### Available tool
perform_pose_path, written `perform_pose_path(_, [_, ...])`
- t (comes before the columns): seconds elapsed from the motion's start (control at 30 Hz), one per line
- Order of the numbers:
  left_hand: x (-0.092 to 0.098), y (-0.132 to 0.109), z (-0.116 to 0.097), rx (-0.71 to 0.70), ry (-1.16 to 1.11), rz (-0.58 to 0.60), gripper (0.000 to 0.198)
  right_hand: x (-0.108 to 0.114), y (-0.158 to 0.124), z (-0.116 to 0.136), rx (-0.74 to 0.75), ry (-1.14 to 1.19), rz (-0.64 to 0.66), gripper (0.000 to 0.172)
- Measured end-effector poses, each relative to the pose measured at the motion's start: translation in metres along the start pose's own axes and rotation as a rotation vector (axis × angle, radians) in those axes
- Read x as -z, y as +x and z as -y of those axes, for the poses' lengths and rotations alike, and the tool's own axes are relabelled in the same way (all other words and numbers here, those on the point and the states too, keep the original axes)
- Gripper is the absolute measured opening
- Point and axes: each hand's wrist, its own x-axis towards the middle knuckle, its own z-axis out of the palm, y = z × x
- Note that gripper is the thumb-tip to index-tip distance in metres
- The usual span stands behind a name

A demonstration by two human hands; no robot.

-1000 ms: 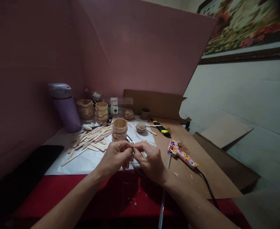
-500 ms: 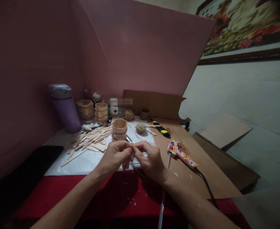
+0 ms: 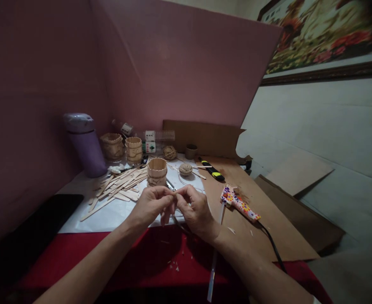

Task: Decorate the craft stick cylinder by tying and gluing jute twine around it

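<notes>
My left hand (image 3: pixel 156 203) and my right hand (image 3: pixel 195 210) meet fingertip to fingertip above the front edge of the white sheet. Both are closed in a pinch on a thin strand of twine (image 3: pixel 180 226), which hangs in a loop below the fingers. Its pinched part is mostly hidden. Just behind the hands stands a small cup made of wooden sticks (image 3: pixel 157 172), with cord around it. Beside the cup lies a metal tool (image 3: pixel 170 184), partly covered, perhaps scissors. A ball of twine (image 3: pixel 185 169) sits farther back, with a loose strand curving from it.
Flat wooden sticks (image 3: pixel 122 182) are heaped at left, near a purple bottle (image 3: pixel 89 152) and two more stick cups (image 3: pixel 133 151). On the cardboard (image 3: pixel 268 236) at right lie a yellow-black utility knife (image 3: pixel 211 169) and a flowered glue gun (image 3: pixel 239 203) with a glue stick and cable.
Both hands keep their pinch at nearly the same place, with only small finger movement. The whole view has shifted slightly.
</notes>
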Motion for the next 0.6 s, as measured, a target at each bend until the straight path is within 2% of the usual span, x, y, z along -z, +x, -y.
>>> perform_pose_path(0.17, [-0.001,0.001,0.001,0.008,0.015,-0.034,0.025,-0.001,0.004,-0.008,0.110,-0.218,-0.002,0.013])
perform_pose_path(0.23, [-0.001,0.000,0.002,0.011,0.001,-0.037,0.024,0.004,0.008,-0.012,0.095,-0.265,-0.023,0.013])
perform_pose_path(0.4, [0.002,0.002,0.003,0.007,-0.065,-0.087,0.025,0.019,0.016,-0.006,-0.021,-0.105,-0.160,0.012])
perform_pose_path(0.5, [0.006,0.004,0.005,0.008,-0.087,-0.074,0.027,0.018,0.015,0.003,0.088,-0.111,-0.187,0.014])
perform_pose_path(0.6, [0.008,0.005,0.007,0.006,-0.075,-0.051,0.029,0.016,0.012,0.006,0.240,-0.066,-0.127,0.016])
